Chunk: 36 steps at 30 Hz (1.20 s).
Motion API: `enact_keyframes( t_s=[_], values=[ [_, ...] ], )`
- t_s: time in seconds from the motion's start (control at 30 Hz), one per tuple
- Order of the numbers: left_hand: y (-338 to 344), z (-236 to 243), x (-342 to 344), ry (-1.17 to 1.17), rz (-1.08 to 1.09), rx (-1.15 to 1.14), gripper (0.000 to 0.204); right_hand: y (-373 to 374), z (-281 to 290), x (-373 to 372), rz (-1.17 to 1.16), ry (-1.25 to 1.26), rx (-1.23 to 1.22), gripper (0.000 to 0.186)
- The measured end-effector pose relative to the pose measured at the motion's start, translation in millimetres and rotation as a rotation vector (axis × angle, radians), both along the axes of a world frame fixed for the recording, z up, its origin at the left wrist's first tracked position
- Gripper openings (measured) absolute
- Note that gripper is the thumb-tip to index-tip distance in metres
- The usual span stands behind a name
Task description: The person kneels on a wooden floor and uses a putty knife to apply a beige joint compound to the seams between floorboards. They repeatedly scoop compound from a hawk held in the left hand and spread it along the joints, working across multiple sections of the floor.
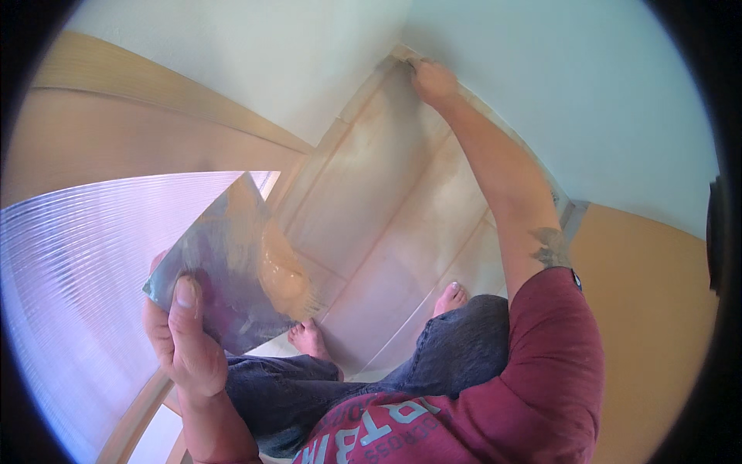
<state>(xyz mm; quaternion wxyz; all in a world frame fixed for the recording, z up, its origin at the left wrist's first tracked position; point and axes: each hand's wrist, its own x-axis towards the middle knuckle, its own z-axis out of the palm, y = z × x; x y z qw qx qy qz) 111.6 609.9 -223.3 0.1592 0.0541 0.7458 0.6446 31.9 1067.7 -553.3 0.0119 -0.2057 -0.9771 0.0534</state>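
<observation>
My left hand (192,329) grips the lower left edge of a flat, square-cornered plate (220,255), thumb on top. A smooth lump of beige paste (283,280) sits toward the plate's right side, and thinner smears cover part of its grey surface. Far ahead, my right arm is stretched out to the corner where the two walls meet the floor. There my right hand (434,81) is closed, its fingertips at the low skirting (401,52). Something small and dark shows at the fingertips, too little of it to name.
Beige plank-like tiles (363,201) with reddish-tan joints cover the floor. White walls rise on both sides of the corner. At left stands a wooden door frame (154,139) with a ribbed translucent panel (93,271); a tan panel (649,309) is at right. My bare feet (309,339) are on the floor.
</observation>
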Motion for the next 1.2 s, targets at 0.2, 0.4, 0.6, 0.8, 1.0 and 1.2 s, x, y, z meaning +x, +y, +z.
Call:
enact_keyframes(
  t_s=[0.2,0.4,0.6,0.8,1.0,1.2],
  values=[
    [-9,2,3,-0.009,-0.054,-0.082,0.037,-8,-21,-14,0.162,0.037,0.122,0.029],
    [-4,-2,3,-0.05,-0.054,-0.102,0.036,18,1,-27,-0.109,-0.083,-0.022,0.024],
    [1,-5,-1,-0.054,-0.085,-0.112,0.035,31,-7,-37,-0.012,-0.09,-0.044,0.024],
    [2,-16,-7,-0.124,-0.164,-0.112,0.035,3,6,-4,0.299,-0.077,-0.126,0.031],
    [9,-52,-22,-0.516,-0.131,0.158,0.038,-88,76,84,0.045,0.0,-0.689,0.035],
    [38,-96,-13,-1.032,0.082,0.379,0.041,-141,191,154,0.59,0.559,-0.602,0.036]
  ],
)
